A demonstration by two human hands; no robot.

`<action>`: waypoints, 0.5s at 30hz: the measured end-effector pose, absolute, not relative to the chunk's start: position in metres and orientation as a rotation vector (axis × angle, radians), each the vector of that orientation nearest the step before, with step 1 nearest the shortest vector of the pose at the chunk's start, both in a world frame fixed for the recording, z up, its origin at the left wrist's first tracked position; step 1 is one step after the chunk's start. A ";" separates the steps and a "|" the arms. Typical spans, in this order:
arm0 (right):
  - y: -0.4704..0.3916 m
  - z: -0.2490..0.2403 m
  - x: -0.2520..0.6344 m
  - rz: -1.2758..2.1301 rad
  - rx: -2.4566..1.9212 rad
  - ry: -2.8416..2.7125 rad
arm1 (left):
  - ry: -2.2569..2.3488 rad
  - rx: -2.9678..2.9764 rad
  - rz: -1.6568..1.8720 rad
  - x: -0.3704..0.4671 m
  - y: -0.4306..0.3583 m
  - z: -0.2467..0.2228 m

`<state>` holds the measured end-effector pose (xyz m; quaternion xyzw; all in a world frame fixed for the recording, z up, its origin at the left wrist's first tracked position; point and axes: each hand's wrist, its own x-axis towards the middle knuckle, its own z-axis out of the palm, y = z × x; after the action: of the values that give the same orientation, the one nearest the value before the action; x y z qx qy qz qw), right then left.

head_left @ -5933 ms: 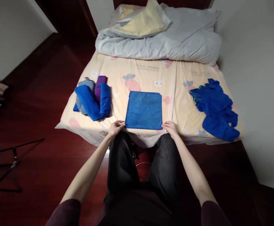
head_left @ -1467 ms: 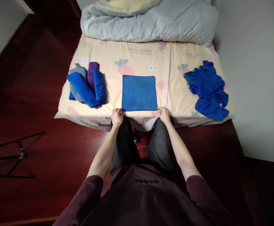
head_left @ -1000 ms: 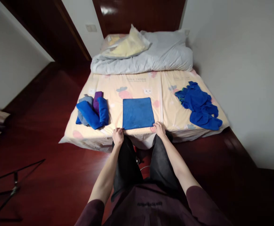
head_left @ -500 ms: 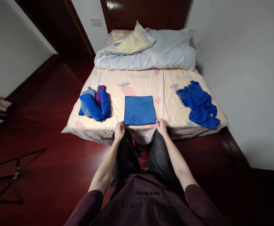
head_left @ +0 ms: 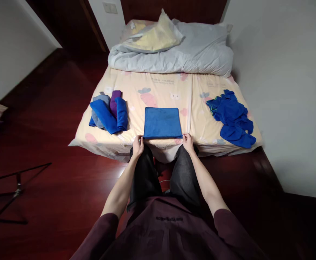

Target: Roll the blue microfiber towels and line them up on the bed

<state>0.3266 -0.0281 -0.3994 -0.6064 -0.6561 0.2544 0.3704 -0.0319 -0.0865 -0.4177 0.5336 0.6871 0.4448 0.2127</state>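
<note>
Bed: your work surface is a pale yellow sheet printed with carrots, animal faces and lettering, its near side draping over the edge in front of your knees.
Head of the bed: a light grey quilt lies bunched across it, with a pale yellow pillow on top; behind stands a dark reddish-brown headboard.
Room: you have a plain pale wall to the right, a dark door at the far left, and a switch plate between door and headboard.
Floor: dark red and glossy, with the legs of a black stand at your left.
Blue cloth: it lies flat near the middle of the bed's front edge, roughly square, a narrow band along its near side.
Left hand: your fingers are pinched closed on the cloth's near left corner.
Right hand: your fingers are pinched closed on its near right corner.
Left of the cloth: blue, purple and grey rolled fabrics lie together, touching.
Right of the cloth: a loose blue heap, part of it edged in green, lies well apart.
</note>
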 end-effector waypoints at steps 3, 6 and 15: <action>-0.025 -0.402 0.326 0.698 -1.549 -1.686 | 1.931 1.487 1.207 -0.034 -0.085 -0.421; -0.024 -0.403 0.324 0.706 -1.556 -1.678 | 1.930 1.472 1.183 -0.035 -0.082 -0.424; -0.029 -0.399 0.324 0.685 -1.522 -1.769 | 1.865 1.516 1.132 -0.036 -0.079 -0.430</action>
<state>0.3239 -0.0295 -0.3986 -0.5867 -0.6822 0.2641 0.3474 -0.0364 -0.0787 -0.4304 0.5541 0.6814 0.4136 0.2399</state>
